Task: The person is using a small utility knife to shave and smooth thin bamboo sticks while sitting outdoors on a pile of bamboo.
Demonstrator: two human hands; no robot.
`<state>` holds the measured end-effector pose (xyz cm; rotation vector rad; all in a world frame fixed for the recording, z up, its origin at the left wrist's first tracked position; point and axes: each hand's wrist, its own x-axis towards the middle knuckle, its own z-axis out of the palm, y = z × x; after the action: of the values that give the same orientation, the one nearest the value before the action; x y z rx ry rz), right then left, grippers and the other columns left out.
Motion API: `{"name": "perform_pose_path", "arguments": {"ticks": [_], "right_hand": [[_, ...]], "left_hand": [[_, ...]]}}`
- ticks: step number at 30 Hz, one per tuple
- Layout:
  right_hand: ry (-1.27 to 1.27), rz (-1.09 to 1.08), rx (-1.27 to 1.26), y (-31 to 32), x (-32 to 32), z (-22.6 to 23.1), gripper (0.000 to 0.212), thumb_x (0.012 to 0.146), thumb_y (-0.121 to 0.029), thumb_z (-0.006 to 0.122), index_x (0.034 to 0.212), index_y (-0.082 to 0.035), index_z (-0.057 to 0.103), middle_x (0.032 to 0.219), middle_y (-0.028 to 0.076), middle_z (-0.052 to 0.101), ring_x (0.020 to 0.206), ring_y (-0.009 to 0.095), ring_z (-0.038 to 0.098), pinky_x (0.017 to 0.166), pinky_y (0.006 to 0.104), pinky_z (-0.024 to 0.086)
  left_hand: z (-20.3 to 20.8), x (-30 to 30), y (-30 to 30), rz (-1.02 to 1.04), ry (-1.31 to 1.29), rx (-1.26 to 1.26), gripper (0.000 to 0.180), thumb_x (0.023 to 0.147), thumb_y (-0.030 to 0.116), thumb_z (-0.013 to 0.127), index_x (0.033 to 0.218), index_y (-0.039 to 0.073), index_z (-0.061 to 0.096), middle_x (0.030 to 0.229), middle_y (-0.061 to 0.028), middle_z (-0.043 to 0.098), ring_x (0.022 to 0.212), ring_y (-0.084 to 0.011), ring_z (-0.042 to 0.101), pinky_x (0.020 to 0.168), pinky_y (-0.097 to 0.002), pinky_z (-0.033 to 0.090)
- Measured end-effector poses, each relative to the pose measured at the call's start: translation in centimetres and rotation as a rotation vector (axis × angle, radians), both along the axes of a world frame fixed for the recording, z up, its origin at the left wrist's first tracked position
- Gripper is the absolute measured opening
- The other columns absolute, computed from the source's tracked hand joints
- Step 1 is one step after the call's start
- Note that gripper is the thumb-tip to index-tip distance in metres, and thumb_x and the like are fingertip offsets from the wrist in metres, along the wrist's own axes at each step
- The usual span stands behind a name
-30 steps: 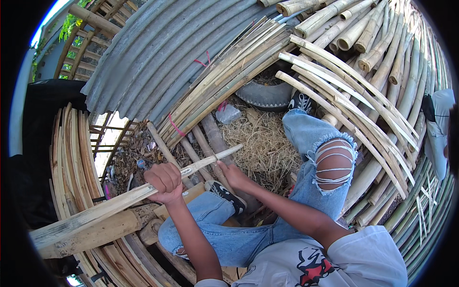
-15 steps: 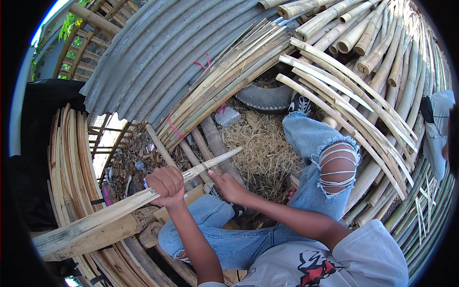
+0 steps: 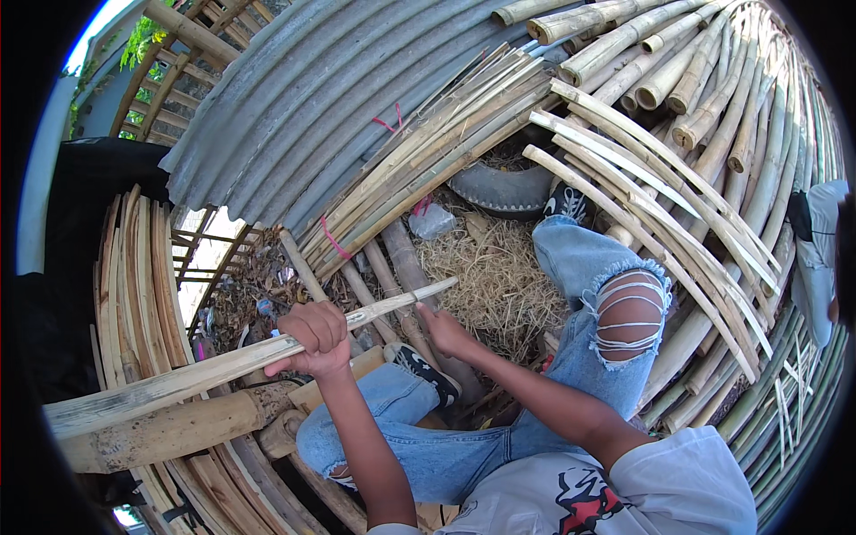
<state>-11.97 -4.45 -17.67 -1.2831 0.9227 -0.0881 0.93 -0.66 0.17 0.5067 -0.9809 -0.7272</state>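
Note:
A long split-bamboo strip [image 3: 178,385] slants from the lower left to a narrow tip above the straw. My left hand [image 3: 314,337] is closed round it near its middle. Past that hand, my right hand [image 3: 446,333] is closed beside the narrow end, on what looks like a knife [image 3: 416,300]; only a sliver of its thin blade shows against the strip, and the handle is hidden in my fingers. Under the strip's wide part lies a thick bamboo pole [image 3: 178,432], apart from it near my left hand.
Straw-like shavings [image 3: 486,276] cover the ground ahead, near a black tyre [image 3: 504,189]. Tied bamboo strips [image 3: 428,165] lean by a corrugated metal sheet [image 3: 294,98]. Bamboo poles [image 3: 615,53] are heaped at right, with another person's sleeve [image 3: 820,259] at the edge. My bent knee [image 3: 631,316] is close.
My right hand has moved a little toward the strip's tip, the blade going with it. The strip's wide end sits higher off the pole, and my left thumb now sticks out.

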Motion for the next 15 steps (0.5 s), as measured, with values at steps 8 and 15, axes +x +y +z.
{"name": "perform_pose_path", "arguments": {"ticks": [8,15], "right_hand": [[-0.086,0.078,-0.065,-0.6,0.1,4.9,0.069,0.095,-0.048,0.032,0.071,0.014,0.05,0.065,0.033,0.051,0.07,0.044,0.055,0.071,0.0482,0.04],[0.01,0.13,-0.03,-0.4,-0.1,6.0,0.071,0.094,-0.05,0.029,0.075,0.015,0.053,0.074,0.036,0.054,0.085,0.05,0.056,0.077,0.0501,0.041]], "left_hand": [[-0.4,-1.1,-0.2,0.54,0.045,0.13,0.064,0.08,0.07,0.038,0.054,0.013,0.028,0.04,0.0037,0.021,0.035,-0.0082,0.014,0.037,-0.0259,0.008],[-0.5,-1.8,0.1,0.694,0.049,0.17,0.063,0.082,0.07,0.035,0.058,0.012,0.027,0.042,0.0035,0.019,0.038,-0.0083,0.013,0.039,-0.0271,0.008]]}}
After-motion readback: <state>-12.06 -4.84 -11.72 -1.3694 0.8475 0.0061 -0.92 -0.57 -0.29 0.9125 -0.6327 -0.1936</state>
